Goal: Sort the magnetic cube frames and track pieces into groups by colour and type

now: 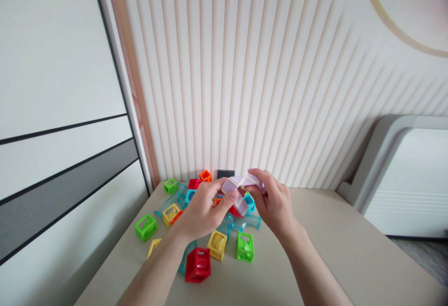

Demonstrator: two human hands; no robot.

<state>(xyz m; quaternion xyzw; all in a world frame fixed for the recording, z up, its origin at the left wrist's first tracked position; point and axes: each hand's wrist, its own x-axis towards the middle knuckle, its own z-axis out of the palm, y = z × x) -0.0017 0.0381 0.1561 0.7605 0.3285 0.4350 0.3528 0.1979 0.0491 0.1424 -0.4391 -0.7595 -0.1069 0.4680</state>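
Between my two hands, above the table, is a lilac and white snake twist puzzle [241,182], bent so that one section points down toward me. My left hand [206,203] grips its left side, with the thumb near the bend. The other end lies in the fingers of my right hand [271,198], which are closed around it. Below the puzzle, partly hidden by my hands, are a blue block [249,202] and clear teal track pieces [241,223].
Hollow blocks lie scattered on the table [315,231]: a red block [198,265], a yellow block [217,245], a green block [245,246] and several others. A dark flat object [226,174] rests by the ribbed wall [224,86]. A white cabinet [63,63] stands at the left.
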